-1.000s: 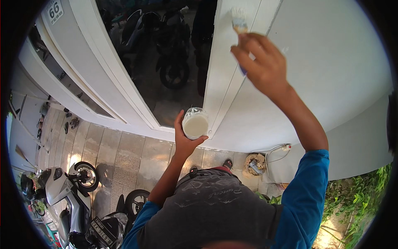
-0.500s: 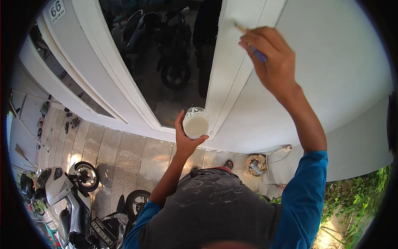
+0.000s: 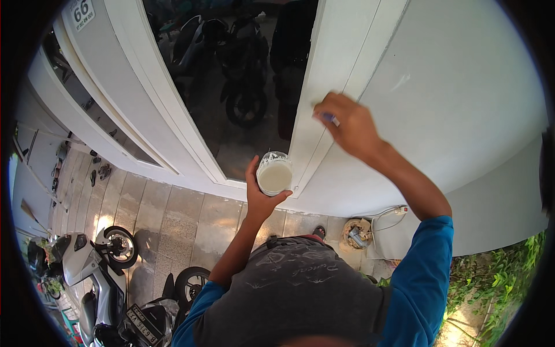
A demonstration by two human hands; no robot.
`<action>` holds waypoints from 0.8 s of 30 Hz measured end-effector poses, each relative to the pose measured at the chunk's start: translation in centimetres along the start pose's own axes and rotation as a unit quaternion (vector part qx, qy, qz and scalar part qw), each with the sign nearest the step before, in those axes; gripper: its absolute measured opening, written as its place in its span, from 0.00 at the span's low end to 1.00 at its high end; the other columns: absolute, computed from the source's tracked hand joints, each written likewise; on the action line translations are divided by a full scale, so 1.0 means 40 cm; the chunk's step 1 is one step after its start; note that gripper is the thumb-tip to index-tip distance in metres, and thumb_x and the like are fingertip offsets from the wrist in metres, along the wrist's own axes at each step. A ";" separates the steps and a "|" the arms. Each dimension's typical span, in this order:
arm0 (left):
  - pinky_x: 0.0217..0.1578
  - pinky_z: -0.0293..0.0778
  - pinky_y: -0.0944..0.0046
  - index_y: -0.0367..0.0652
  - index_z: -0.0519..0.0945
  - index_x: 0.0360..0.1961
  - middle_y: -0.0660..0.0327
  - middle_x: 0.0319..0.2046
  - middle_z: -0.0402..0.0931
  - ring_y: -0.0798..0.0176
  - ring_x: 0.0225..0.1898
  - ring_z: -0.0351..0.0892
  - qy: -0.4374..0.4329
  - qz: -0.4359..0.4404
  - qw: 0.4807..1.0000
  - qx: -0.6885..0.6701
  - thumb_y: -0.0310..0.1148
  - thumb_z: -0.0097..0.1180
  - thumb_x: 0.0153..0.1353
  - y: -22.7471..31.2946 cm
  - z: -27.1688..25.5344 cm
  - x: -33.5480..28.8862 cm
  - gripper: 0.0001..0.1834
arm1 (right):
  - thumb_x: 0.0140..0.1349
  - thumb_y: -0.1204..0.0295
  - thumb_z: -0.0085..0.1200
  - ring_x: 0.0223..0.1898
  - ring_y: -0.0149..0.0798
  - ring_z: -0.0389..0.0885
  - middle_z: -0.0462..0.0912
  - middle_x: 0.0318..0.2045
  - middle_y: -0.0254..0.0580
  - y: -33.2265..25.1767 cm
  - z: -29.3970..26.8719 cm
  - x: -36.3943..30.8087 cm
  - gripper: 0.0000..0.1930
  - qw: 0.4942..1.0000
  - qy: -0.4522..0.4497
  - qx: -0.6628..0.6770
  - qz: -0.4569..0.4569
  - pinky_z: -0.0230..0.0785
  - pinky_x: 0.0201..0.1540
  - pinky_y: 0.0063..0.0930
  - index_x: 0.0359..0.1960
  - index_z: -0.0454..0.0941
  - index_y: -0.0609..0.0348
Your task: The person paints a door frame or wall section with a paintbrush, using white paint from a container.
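My left hand [image 3: 261,200] is wrapped round a clear plastic cup [image 3: 274,176] of whitish paint, with white smears along its inner rim. The cup is at the lower right corner of a dark glass pane [image 3: 231,75]. Higher and to the right, my closed right hand [image 3: 355,128] grips a paintbrush [image 3: 330,118]. Only part of its purple-blue handle shows; the bristles are hidden behind my fingers. This hand is close to the white frame [image 3: 332,61] right of the glass. Whether the brush touches it, I cannot tell.
Motorcycles [image 3: 95,269] are parked on the tiled floor [image 3: 179,220] at lower left. By the wall's foot on the right lie a brown bag [image 3: 355,233] and a cable with a power strip [image 3: 402,210]. Green plants [image 3: 509,277] grow at lower right.
My right hand has come down along the white frame with the brush, whose tip no longer shows. My left hand and the cup stay almost in place; the view has shifted slightly.
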State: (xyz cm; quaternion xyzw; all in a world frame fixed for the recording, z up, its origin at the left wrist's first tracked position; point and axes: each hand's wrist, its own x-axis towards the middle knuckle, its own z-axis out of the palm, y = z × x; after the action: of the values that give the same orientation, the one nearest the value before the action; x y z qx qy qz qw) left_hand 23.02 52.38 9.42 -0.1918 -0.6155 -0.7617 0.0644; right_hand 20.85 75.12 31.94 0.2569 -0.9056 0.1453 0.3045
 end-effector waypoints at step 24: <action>0.64 0.71 0.53 0.42 0.51 0.76 0.48 0.65 0.64 0.52 0.65 0.71 -0.006 -0.003 1.000 0.003 0.30 0.84 0.40 -0.015 -0.002 0.022 0.66 | 0.51 0.81 0.67 0.36 0.44 0.83 0.83 0.35 0.37 0.022 -0.220 0.128 0.11 0.961 0.195 -0.115 -0.158 0.77 0.33 0.30 0.36 0.82 0.55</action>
State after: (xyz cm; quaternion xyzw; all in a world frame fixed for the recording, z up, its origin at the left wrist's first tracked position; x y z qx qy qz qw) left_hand 22.01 52.57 9.20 -0.1943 -0.6186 -0.7591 0.0588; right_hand 21.06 77.59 41.84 0.3271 -0.7869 0.0379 0.5219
